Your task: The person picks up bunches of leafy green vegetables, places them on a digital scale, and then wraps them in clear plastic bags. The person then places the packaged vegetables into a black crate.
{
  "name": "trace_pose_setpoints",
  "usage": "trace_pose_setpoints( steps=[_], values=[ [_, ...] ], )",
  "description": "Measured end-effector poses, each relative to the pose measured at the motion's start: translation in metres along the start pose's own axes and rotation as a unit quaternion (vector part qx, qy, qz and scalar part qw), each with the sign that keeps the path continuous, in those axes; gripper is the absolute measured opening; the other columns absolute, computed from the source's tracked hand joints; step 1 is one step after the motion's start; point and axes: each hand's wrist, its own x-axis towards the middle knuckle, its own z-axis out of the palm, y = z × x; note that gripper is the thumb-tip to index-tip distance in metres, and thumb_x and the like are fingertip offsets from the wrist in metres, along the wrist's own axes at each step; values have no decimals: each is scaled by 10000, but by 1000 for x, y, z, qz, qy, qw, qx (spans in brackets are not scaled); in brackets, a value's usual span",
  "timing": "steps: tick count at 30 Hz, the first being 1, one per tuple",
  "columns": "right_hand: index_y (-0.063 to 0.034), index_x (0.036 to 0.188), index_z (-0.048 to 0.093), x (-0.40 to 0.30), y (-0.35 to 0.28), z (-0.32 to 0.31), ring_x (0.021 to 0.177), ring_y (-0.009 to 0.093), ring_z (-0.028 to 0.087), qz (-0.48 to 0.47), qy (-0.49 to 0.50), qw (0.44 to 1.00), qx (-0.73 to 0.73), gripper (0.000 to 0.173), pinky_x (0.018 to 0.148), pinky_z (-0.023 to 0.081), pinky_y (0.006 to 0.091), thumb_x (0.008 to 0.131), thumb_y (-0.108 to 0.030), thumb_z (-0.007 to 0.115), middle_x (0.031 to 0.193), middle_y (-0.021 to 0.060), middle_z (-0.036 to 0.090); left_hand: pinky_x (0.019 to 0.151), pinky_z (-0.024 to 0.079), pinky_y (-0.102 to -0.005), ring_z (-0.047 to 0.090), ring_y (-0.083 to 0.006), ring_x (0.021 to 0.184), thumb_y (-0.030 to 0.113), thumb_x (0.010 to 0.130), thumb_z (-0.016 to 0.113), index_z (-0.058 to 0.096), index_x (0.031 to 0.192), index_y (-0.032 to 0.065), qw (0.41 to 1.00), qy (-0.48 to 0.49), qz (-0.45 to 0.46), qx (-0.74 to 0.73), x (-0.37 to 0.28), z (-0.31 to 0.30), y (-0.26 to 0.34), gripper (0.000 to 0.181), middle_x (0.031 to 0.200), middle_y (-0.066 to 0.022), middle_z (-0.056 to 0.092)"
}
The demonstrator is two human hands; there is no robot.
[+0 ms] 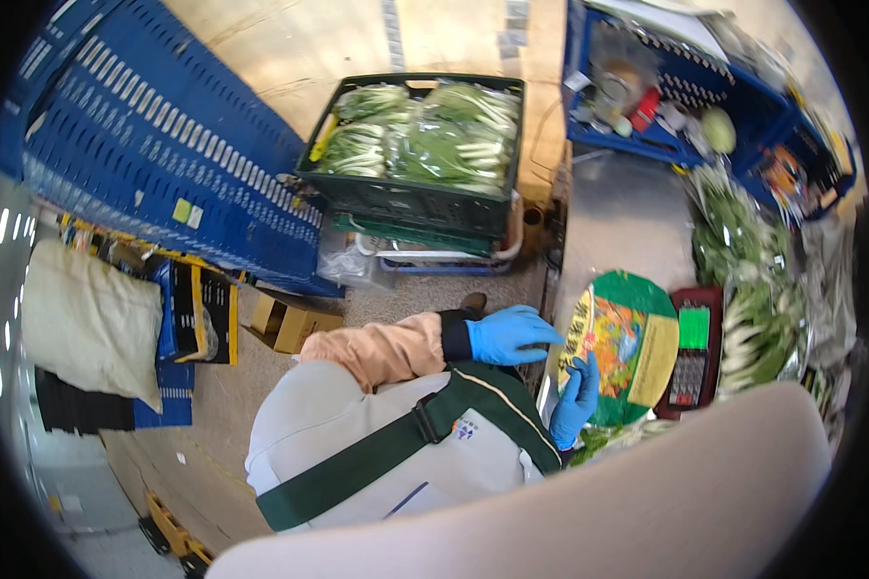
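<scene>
My left hand [514, 334], in a blue glove, reaches from a peach sleeve to the left edge of a colourful printed oval board or tray [615, 347]. Its fingers are spread and hold nothing; I cannot tell whether the tips touch the edge. My right hand [578, 402], gloved in blue as well, is at the lower left edge of the oval with its fingers raised and apart. No object shows in it. Against the oval's right side sits a dark red digital scale [689, 351] with a lit green display and keypad.
Bagged leafy greens [757, 311] line the bench's right side. Beyond the steel benchtop [623, 217], a blue crate [677, 101] holds mixed items. A dark green crate [413, 192] of bagged greens tops a stack. Blue crates [159, 137] and a cardboard box [300, 326] are to the left.
</scene>
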Motion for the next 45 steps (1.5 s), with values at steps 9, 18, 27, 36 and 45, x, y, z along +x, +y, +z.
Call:
trace_pose_setpoints(
  steps=[9, 18, 27, 36, 45],
  values=[
    [2, 1212, 514, 71, -43, 118, 929, 141, 581, -60, -230, 964, -124, 346, 826, 454, 262, 868, -28, 535, 1019, 103, 626, 948, 376, -388, 516, -310, 1051, 102, 809, 579, 602, 1033, 38, 793, 516, -253, 202, -179, -158, -146, 234, 1093, -139, 577],
    [45, 1128, 519, 297, 19, 320, 816, 185, 550, -141, -185, 943, -238, 359, 725, 448, 325, 887, -220, 546, 916, 131, 600, 736, 454, -479, 566, -437, 842, 472, 840, 486, 558, 924, -30, 708, 375, -536, 265, -293, -405, -393, 514, 917, -295, 582],
    [47, 905, 586, 331, 57, 335, 693, 130, 498, -21, -166, 963, -212, 322, 631, 437, 318, 893, -271, 535, 782, 74, 607, 854, 425, -442, 566, -409, 946, 596, 873, 305, 621, 929, -57, 668, 424, -605, -89, -287, -422, -421, 728, 958, -286, 596],
    [21, 1049, 513, 394, 84, 272, 732, 152, 506, 162, -232, 959, 0, 304, 668, 438, 282, 906, -247, 501, 939, 77, 531, 494, 396, -296, 448, -144, 518, 588, 888, 364, 516, 849, 30, 712, 501, -480, -105, -298, -354, -214, 580, 676, -38, 487],
    [-9, 1070, 517, 391, 15, 375, 725, 127, 479, 57, -448, 876, -170, 311, 645, 396, 251, 932, -279, 448, 927, 53, 500, 712, 432, -337, 508, -191, 715, 500, 929, 352, 551, 922, -33, 454, 710, -538, -7, -299, -196, -45, 568, 790, -128, 573]
  ],
)
